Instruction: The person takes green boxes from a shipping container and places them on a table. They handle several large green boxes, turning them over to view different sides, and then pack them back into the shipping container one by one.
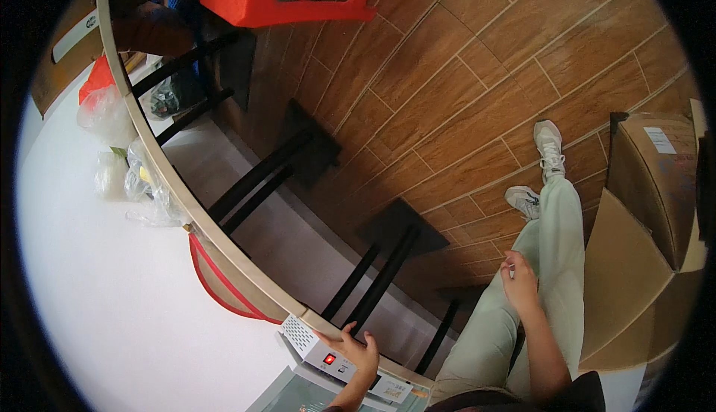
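1. Bags [123,151]: clear plastic bags lie at the table [112,300] edge, left of everything else. Risk: a knock to the table could slide them off the rim.
2. Strap [216,293]: a red strap hangs over the table edge. Risk: it could snag a passing arm.
3. Box [317,348]: a small white device with a lit red button sits at the near table edge, on a flat scale-like tray [298,397]. Risk: a push outward could tip it to the floor [462,76].
4. Left hand [358,352]: fingers curl loosely over the box's outer end, thumb on top. Risk: a loose hold may let it slip.
5. Right hand [520,281]: rests on the thigh, fingers bent, holding nothing visible.
6. Carton [656,188]: open cardboard carton stands beside the right leg. Risk: tripping when rising.
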{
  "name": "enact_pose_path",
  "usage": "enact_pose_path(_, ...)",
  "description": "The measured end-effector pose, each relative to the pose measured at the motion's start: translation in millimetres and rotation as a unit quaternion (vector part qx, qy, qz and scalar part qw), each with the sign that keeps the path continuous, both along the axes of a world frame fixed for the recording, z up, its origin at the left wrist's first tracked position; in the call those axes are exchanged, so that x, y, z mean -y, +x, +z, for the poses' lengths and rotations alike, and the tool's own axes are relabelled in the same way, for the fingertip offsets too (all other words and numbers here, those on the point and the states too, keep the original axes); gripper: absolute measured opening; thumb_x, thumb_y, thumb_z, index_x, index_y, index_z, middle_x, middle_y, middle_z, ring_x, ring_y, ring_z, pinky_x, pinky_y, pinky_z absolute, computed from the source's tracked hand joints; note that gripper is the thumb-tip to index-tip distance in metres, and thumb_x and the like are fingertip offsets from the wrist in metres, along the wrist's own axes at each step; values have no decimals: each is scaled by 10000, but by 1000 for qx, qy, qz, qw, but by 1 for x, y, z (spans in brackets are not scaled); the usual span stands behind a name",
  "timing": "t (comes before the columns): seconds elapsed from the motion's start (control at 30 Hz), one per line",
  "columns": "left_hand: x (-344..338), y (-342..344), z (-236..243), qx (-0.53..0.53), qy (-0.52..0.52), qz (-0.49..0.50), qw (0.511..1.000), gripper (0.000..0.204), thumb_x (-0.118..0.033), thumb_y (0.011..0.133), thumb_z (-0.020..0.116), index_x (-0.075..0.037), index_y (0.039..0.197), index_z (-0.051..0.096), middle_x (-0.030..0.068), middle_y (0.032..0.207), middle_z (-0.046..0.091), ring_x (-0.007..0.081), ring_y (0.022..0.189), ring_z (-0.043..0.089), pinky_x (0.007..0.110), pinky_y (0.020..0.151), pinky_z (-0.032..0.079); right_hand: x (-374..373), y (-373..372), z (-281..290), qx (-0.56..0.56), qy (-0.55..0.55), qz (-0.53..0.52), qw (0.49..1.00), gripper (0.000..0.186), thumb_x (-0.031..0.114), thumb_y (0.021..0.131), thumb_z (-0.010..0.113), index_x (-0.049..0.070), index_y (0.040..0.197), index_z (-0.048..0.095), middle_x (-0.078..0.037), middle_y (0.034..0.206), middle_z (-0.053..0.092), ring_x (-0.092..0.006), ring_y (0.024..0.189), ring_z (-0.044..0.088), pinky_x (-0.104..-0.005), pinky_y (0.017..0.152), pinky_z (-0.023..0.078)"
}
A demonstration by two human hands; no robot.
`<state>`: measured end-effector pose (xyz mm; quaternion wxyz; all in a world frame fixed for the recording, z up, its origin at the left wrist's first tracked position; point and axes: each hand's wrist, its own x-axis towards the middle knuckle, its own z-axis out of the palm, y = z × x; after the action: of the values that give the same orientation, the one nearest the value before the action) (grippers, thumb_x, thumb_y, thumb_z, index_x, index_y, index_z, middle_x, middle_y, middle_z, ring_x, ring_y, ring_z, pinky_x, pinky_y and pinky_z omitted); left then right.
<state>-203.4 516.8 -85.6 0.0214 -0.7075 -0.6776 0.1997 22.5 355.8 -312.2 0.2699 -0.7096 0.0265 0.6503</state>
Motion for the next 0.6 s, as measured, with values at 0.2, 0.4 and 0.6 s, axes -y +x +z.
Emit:
enact_pose_path(0.2, -4, 10, 13, -76, -33, -54, 995, 447, -304, 687, 710, -128, 1088, 620, 403, 1450, -20, 565, 1338, 67, 546, 1101, 118, 18, -14, 2, 46, 7, 43, 998, 253, 108, 858, 569, 1, 1087, 572, -182, 965, 626, -310, 883, 610, -406, 784, 482)
enact_pose_path(0.4, -11, -4, 26, 54, -55, -39, 996, 532, -354, 715, 702, -114, 1175, 584, 404, 1445, 22, 518, 1354, 100, 560, 1104, 124, 3, 15, 94, 186, 71, 237, 951, 235, 106, 833, 577, -10, 1037, 585, -185, 900, 632, -350, 832, 608, -430, 745, 484)
enact_pose_path(0.6, 11, -38, 83, 379, -53, 64, 922, 493, -336, 828, 634, -118, 1261, 541, 220, 1492, 202, 363, 1308, 329, 448, 1065, 305, -139, 44, 235, 280, 233, 409, 837, 258, 164, 860, 566, 3, 1061, 587, -191, 968, 643, -361, 899, 615, -424, 780, 482)
